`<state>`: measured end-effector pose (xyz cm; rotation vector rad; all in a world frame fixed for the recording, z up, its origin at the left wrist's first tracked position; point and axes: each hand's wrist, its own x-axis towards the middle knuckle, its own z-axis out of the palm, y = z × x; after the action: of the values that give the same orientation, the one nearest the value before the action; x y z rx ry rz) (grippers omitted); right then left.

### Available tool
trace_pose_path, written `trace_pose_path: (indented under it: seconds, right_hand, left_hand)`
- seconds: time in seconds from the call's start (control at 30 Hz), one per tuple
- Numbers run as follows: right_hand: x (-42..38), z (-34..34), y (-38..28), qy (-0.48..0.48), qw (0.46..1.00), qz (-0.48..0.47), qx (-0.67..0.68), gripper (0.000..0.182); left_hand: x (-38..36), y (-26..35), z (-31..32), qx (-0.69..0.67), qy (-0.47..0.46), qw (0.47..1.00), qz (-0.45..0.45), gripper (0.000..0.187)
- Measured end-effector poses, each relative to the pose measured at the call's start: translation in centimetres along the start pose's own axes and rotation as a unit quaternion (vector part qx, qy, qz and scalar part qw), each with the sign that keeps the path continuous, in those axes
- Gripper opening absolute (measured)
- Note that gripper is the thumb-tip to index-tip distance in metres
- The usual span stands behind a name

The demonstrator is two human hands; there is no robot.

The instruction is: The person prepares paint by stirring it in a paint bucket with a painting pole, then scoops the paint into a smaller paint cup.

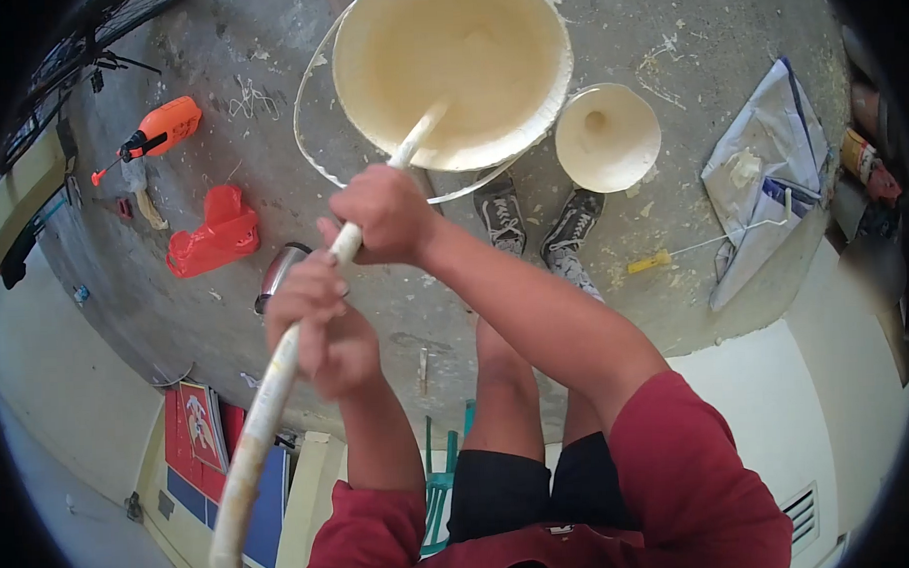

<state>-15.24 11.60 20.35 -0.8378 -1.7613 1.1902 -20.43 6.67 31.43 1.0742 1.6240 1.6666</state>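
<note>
I see the long pale stick (pixel 278 380), caked in cream paint, running from the lower left up into the big bucket (pixel 529 111), its tip sunk in the cream mix there. Right hand (pixel 382 216) is clenched round the stick higher up, near the bucket's rim; left hand (pixel 316 324) is wrapped round it just below, so both fists sit close together on the shaft. The bucket stands on the concrete floor (pixel 666 36) right in front of two dark sneakers (pixel 538 226). Just to its right I count one smaller cream bowl (pixel 607 136). Further right lies one crumpled white sack (pixel 761 173), with a small yellow piece (pixel 649 263) near it. On the left: one orange drill (pixel 164 129), one red plastic bag (pixel 213 237), and one metal can (pixel 279 275) partly hidden behind my left hand. Nothing blocks the stick's line into the bucket.
</note>
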Motion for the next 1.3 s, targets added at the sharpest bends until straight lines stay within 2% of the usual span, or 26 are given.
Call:
trace_pose_path:
  seconds: [0.07,0.17,0.23,0.33,0.37,0.5,0.57,0.63,0.77,0.93,1.0,1.07,1.13,1.2,1.27,1.3]
  right_hand:
    - [1.7,0.6,0.6,0.068,0.997,-0.017,-0.024,0.028]
    - [5.0,1.1,1.8,0.070,0.996,-0.037,-0.039,0.027]
    - [7.2,0.8,2.3,0.082,0.995,-0.052,-0.040,0.027]
    - [8.3,0.8,3.5,0.076,0.994,-0.074,-0.027,0.027]
    - [7.7,0.8,3.5,0.077,0.994,-0.070,-0.025,0.027]
    - [5.2,0.4,2.5,0.062,0.997,0.006,-0.043,0.028]
    - [4.1,0.5,1.7,0.081,0.994,0.049,-0.047,0.029]
    - [3.0,0.4,1.0,0.075,0.994,0.063,-0.044,0.029]
    - [3.1,0.3,1.6,0.062,0.996,0.047,-0.041,0.026]
    - [4.5,-0.3,2.4,0.026,0.998,0.001,-0.051,0.025]
    - [4.9,-0.4,3.0,0.055,0.997,-0.031,-0.037,0.023]
    - [5.5,-0.7,3.7,0.031,0.998,-0.028,-0.048,0.020]
    - [5.6,-0.5,3.8,0.007,0.998,-0.025,-0.057,0.017]
    - [5.5,0.0,3.3,0.042,0.999,-0.030,-0.007,0.021]
    - [5.1,0.7,2.1,0.051,0.999,-0.013,-0.008,0.022]
    - [5.0,1.1,1.4,0.063,0.998,0.015,-0.003,0.023]
  left_hand:
    - [2.1,2.7,-0.3,-0.019,0.003,1.000,0.005,0.015]
    - [5.6,5.5,-1.4,-0.075,-0.006,0.997,0.015,0.016]
    - [6.7,6.9,-1.3,-0.147,0.036,0.988,0.024,0.020]
    - [7.1,7.0,-1.5,-0.130,0.062,0.990,0.013,0.030]
    - [7.1,6.3,-1.1,-0.102,0.106,0.989,0.003,0.037]
    - [8.1,6.0,-2.0,-0.109,0.074,0.991,-0.010,0.039]
    - [9.6,5.8,-1.9,-0.090,0.094,0.991,-0.033,0.039]
    - [10.5,6.0,-1.4,-0.052,0.109,0.990,-0.072,0.038]
    - [8.9,7.0,-1.2,-0.100,0.108,0.985,-0.089,0.039]
    - [6.3,7.3,-1.0,-0.096,0.134,0.983,-0.077,0.039]
    - [5.0,6.9,-0.9,-0.093,0.090,0.990,-0.056,0.040]
    - [3.8,6.4,0.2,-0.092,0.082,0.992,-0.039,0.040]
    - [3.5,6.0,0.5,-0.057,0.125,0.990,-0.011,0.041]
    - [4.8,6.0,-0.6,-0.045,0.148,0.988,-0.010,0.041]
    - [6.9,6.6,-1.6,-0.057,0.123,0.991,-0.017,0.041]
    - [8.0,7.1,-1.1,-0.024,0.155,0.988,0.005,0.041]
